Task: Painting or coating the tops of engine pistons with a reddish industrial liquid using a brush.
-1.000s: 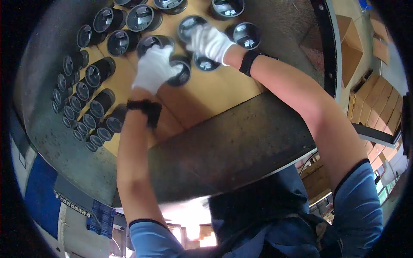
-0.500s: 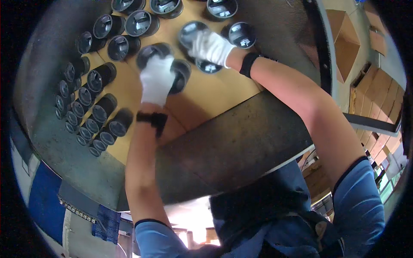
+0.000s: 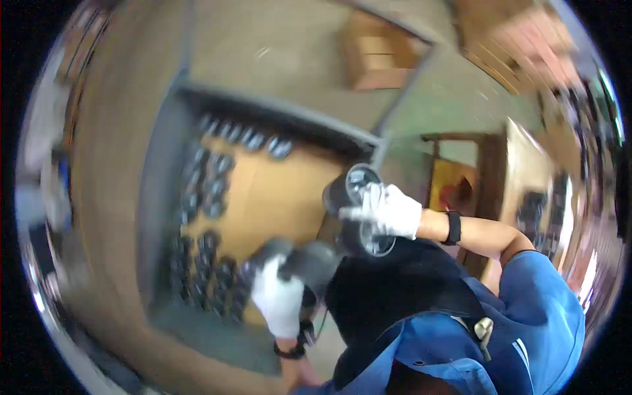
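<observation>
Cylinders (image 3: 336,196) are filling my right hand (image 3: 393,212) and left hand (image 3: 275,299) by the bin (image 3: 157,197), apparently two apiece, likely paired to share one grip.

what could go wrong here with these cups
The right hand holds two cups together, so one might slip. The left hand, also carrying cups, appears close to the standing rows in the bin, so it might knock some over.
</observation>
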`<state>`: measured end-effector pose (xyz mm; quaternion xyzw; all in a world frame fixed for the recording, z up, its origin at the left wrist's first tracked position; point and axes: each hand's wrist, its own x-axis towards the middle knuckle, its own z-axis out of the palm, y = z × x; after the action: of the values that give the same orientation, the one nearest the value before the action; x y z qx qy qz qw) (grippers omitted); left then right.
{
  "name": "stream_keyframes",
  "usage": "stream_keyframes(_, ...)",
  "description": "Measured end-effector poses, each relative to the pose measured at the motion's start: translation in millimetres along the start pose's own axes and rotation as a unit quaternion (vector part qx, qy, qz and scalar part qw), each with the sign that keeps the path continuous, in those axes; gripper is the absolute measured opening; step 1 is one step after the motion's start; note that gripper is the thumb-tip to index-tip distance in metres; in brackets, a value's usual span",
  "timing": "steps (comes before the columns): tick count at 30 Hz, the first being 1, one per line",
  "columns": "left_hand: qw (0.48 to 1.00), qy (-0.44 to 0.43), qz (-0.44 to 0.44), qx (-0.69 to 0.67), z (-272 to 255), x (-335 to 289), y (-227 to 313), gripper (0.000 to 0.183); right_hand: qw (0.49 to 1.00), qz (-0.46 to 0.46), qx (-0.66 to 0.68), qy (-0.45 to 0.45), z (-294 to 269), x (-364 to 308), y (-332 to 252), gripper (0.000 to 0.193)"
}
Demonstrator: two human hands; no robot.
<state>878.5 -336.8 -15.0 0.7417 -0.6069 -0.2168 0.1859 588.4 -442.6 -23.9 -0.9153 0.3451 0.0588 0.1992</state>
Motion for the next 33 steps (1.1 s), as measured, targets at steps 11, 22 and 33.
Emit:
stream_keyframes(11, 0.907, -0.231, 0.344, 0.070, 75, -11, 218, 0.032, 0.813, 0.529, 0.181, 0.163, 6, -366, -52, 0.049)
stream_keyframes(22, 0.671, -0.347, 0.652, 0.061, 243, -84, 541, 0.028, 0.522, 0.824, 0.093, 0.201, 112, -662, -61, 0.036)
stream_keyframes(33, 0.507, -0.274, 0.809, 0.117, 442, -110, 736, 0.024, 0.497, 0.838, 0.130, 0.186, 149, -763, -16, 0.050)
